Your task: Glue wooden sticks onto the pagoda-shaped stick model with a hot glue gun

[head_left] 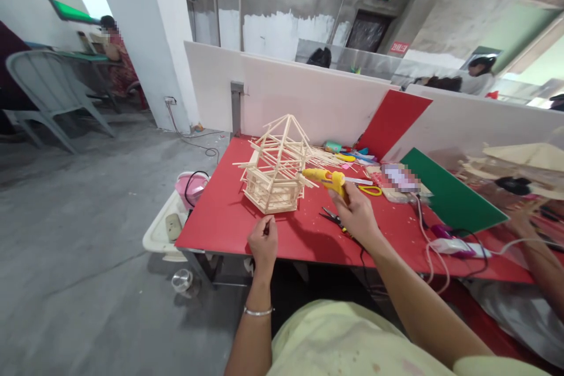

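Observation:
A pavilion-like model (275, 170) made of thin wooden sticks stands on the red tabletop (220, 202), with a pointed open roof frame and a many-sided base. In my right hand (359, 211) is a yellow hot glue gun (328, 178), a glue stick jutting from its back. The gun's nozzle points left, at the model's right side. My left hand (263, 241) is closed, thumb and fingers together, just in front of the model's base. Whether it pinches something small or touches the base, I cannot tell.
Pliers (332, 217) lie beneath my right hand. Behind are loose wooden sticks (324, 157) and yellow-handled scissors (370, 190). A green board (453, 194) leans at right, near a co-worker's arm (535, 247) and another model (529, 167). Cables (429, 252) cross the table's right side.

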Motion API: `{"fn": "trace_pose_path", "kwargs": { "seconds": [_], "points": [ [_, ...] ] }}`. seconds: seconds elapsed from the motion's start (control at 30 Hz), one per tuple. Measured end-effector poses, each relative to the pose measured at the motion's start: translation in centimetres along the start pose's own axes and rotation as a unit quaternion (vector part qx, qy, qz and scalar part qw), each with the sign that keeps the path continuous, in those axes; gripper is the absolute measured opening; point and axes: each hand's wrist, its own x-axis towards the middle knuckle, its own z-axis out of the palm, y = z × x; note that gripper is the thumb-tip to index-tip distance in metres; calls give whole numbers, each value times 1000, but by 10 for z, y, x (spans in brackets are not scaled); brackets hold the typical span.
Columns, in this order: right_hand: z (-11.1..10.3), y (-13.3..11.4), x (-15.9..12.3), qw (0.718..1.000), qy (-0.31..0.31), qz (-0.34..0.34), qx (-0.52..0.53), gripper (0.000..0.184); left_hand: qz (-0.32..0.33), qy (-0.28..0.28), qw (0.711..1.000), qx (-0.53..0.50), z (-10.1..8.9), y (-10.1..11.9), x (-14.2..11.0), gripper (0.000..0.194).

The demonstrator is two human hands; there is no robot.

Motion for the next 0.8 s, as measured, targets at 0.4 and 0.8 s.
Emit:
{"fn": "trace_pose_path", "kwargs": {
  "seconds": [0.4,0.8],
  "points": [
    [-3,-16,5,996,89,14,7,24,18,4,1000,18,0,1,-1,24],
    [16,-44,11,997,54,-13,46,27,32,4,999,16,0,-1,-2,23]
  ]
}}
